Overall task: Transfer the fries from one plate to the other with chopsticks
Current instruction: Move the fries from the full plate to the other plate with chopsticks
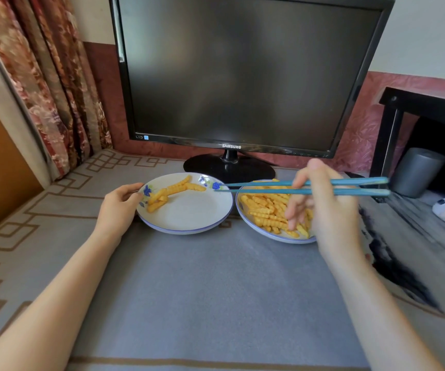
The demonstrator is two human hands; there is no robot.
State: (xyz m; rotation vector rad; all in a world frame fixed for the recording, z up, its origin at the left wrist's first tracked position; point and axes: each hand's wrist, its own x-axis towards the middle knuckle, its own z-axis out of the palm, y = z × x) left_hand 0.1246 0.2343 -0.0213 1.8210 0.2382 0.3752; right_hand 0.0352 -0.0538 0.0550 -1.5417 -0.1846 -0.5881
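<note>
Gripping a pair of teal chopsticks [304, 186] level, tips empty above the flowered white plate [189, 220] of few crinkle-cut fries [173, 190], the right hand [328, 210] hovers over the heaped plate [264, 234] while the left hand [121, 207] pinches the flowered rim.

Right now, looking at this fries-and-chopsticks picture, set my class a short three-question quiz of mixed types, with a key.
1. True or false: the chopsticks are gripping a fry.
2. Which plate holds more fries? A) left plate B) right plate
3. Fill in: the left hand touches the left plate's ____.

Key:
1. False; the tips are empty, and the right hand holds the chopsticks above the right plate.
2. B
3. rim
</note>
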